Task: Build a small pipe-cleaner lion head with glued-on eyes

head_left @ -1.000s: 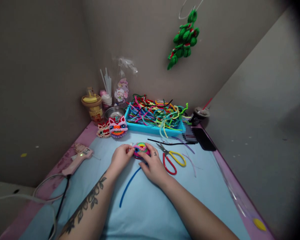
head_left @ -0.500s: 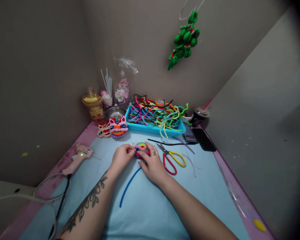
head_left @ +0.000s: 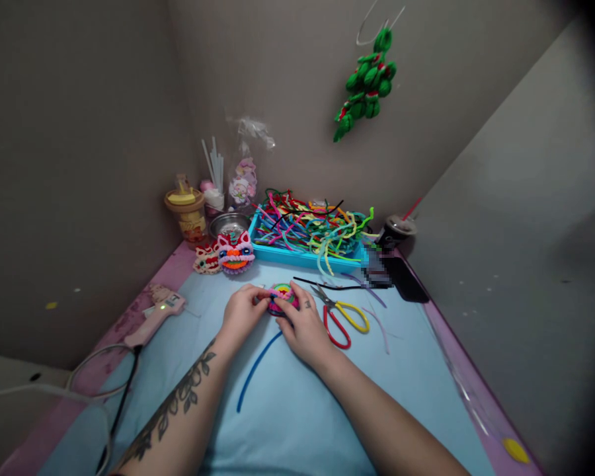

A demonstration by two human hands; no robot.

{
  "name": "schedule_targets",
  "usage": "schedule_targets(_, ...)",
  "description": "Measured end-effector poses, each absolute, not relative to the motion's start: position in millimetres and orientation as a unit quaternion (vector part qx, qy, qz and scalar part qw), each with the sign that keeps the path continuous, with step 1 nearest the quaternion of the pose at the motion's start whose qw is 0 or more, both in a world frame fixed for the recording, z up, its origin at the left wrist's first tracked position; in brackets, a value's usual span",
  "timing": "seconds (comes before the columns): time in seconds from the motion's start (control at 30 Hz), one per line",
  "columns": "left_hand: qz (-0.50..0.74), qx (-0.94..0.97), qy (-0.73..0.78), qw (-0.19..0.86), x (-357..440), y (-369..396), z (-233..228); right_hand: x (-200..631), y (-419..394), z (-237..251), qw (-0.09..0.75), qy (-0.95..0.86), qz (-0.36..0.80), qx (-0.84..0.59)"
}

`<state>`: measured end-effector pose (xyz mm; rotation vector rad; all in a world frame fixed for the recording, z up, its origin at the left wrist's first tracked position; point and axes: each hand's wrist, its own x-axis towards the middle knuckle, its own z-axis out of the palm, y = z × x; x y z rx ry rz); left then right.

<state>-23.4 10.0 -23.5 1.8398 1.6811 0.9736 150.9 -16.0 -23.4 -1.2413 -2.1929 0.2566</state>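
Note:
Between my hands is a small round craft piece (head_left: pixel 283 291) of coiled pipe cleaners in pink, green and yellow, resting near the middle of the blue cloth. My left hand (head_left: pixel 245 311) pinches its left edge with thumb and fingertips. From the right, my right hand (head_left: pixel 302 324) has its fingers closed around the piece's edge and front. Part of the piece is hidden by my fingers. A dark blue pipe cleaner (head_left: pixel 256 370) lies curved below it. Scissors (head_left: pixel 338 314) with one red and one yellow handle lie just right of my right hand, blades slightly apart.
Behind stands a blue tray (head_left: pixel 307 256) heaped with pipe cleaners. Two lion-head pieces (head_left: pixel 235 252) sit to its left, near a metal bowl (head_left: pixel 229 225). A pink glue gun (head_left: pixel 156 320) with its cable lies left. A phone (head_left: pixel 405 279) and drink cup (head_left: pixel 397 231) are at right.
Both hands keep their hold on the craft piece, with only slight finger movement. The whole view has shifted very slightly.

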Motion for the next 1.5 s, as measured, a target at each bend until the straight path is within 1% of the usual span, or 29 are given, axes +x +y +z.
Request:
schedule_targets(0.33, 0.319, 0.669, 0.629, 0.233, -20.6, 10.7, -22.7, 149.6, -14.1, -29.0, 0.320, -0.818, 0.113, -0.464)
schedule_targets(0.6, 0.332, 0.646, 0.642, 0.246, -24.9, 11.3, -20.2, 157.7, -15.9, -21.3, 0.341, -0.802, 0.106, -0.478)
schedule_targets(0.73, 0.336, 0.658, 0.630, 0.242, -25.1, 10.1, -17.5, 157.7, -16.2, -18.0, 0.327, -0.816, 0.092, -0.468)
schedule_targets(0.87, 0.333, 0.671, 0.617, 0.240, -24.3, 9.8, -18.8, 154.5, -15.5, -18.0, 0.307, -0.828, 0.104, -0.458)
schedule_targets(1.1, 0.308, 0.690, 0.612, 0.234, -23.2, 9.3, -19.5, 154.2, -14.2, -24.0, 0.305, -0.814, 0.146, -0.472)
schedule_targets(1.33, 0.258, 0.727, 0.609, 0.187, -19.8, 5.0, -13.6, 153.8, -13.7, -25.5, 0.305, -0.812, 0.153, -0.474)
schedule_targets(1.5, 0.252, 0.732, 0.606, 0.183, -19.2, 4.5, -13.1, 153.3, -13.2, -27.7, 0.306, -0.810, 0.153, -0.477)
